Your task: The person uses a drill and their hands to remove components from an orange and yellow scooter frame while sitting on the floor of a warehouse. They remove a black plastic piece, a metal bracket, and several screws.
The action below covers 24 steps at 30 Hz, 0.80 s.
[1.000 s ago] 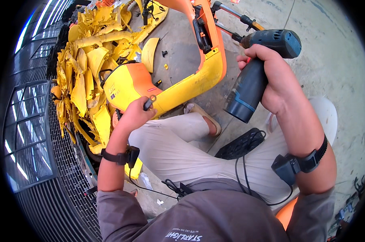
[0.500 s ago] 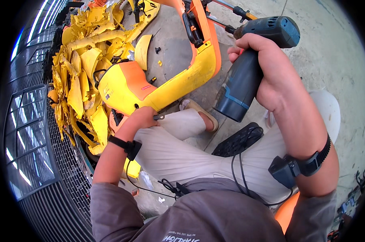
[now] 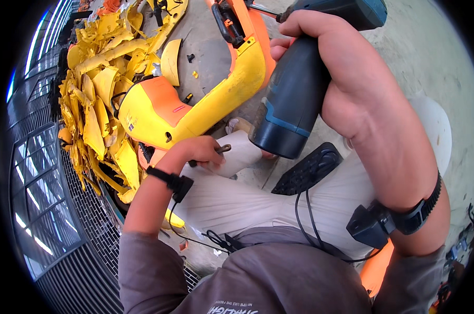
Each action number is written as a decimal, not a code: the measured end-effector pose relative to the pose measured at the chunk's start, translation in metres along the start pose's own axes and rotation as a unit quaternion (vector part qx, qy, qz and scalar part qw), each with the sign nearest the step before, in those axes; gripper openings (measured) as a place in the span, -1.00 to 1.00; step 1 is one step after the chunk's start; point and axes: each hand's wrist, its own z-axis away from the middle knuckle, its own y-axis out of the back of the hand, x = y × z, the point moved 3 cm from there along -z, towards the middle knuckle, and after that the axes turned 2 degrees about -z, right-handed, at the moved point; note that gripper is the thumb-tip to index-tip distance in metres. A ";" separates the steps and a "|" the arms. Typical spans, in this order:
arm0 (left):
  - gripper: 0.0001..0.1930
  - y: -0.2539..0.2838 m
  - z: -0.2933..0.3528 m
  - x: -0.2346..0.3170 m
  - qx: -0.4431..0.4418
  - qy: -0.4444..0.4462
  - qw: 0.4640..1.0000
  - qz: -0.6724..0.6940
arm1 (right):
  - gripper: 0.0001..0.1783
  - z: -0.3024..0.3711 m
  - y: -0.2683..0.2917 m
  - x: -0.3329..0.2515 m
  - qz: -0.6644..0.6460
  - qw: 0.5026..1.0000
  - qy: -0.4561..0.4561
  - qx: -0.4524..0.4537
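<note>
My right hand [image 3: 347, 63] is wrapped round the grip of a dark blue-black cordless drill [image 3: 289, 99], held upright over my knees. Its shaft points left, toward the orange edge of a yellow-and-orange scooter-like body [image 3: 216, 112]; whether the tip touches it I cannot tell. My left hand [image 3: 199, 149] is closed on a small metal tool with a ring end, like a wrench [image 3: 224, 148], just above my left leg and beside the body's near yellow face. Most of that tool is hidden in my fingers. A black part [image 3: 227, 25] sits within the body's upper section.
A large heap of broken yellow plastic panels [image 3: 95, 104] lies on the left. One curved yellow piece [image 3: 170, 62] rests on the concrete floor beyond the body. A black shoe [image 3: 307, 168] is between my legs. Thin black cables [image 3: 313, 222] run across my lap.
The drill and my right hand have shifted left and slightly nearer the orange edge. My left hand has moved right, off the yellow body, still holding the wrench. The whole view has shifted slightly.
</note>
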 end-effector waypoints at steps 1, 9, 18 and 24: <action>-0.49 -0.015 -0.006 -0.008 -0.114 0.061 0.985 0.111 | -0.81 -0.001 -0.001 0.002 0.006 1.000 0.011 -0.016; -0.53 0.020 0.018 -0.063 0.420 0.153 0.885 0.127 | -0.83 0.002 0.009 -0.003 -0.019 1.000 -0.011 -0.013; -0.70 0.016 0.076 -0.062 0.416 0.196 0.877 0.142 | -0.83 0.006 0.008 -0.002 -0.035 0.999 -0.006 -0.036; -0.80 0.016 0.080 -0.042 0.324 0.158 0.903 0.234 | -0.84 0.003 0.011 0.001 -0.026 1.000 -0.004 -0.004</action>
